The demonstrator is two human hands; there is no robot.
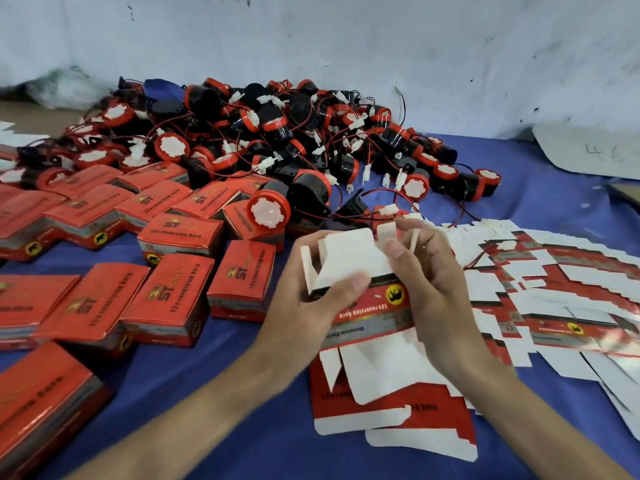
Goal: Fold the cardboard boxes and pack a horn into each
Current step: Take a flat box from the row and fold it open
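Two bare forearms reach in from the bottom edge toward a half-folded box (pixel 360 271) held just above the blue cloth (pixel 242 427). On the near side, the left hand (pixel 311 303) grips the box's left edge, its thumb pressed flat on the white inner flap and the other fingers curled behind the card. Opposite it, the right hand (pixel 426 282) closes over the box's right side, thumb on the upper flap, fingers wrapped around the back. Red printed panels with a yellow badge face the camera between the two hands. Directly beneath lie two flat unfolded box blanks (pixel 391 420), and a larger spread of flat blanks (pixel 554 289) fans out to the right. Finished red boxes (pixel 166 292) stand in rows on the left of the cloth. Behind everything, a heap of red-and-black horns (pixel 277 140) with thin wires is piled against the pale wall (pixel 346 39); one horn (pixel 268 211) sits near the held box.
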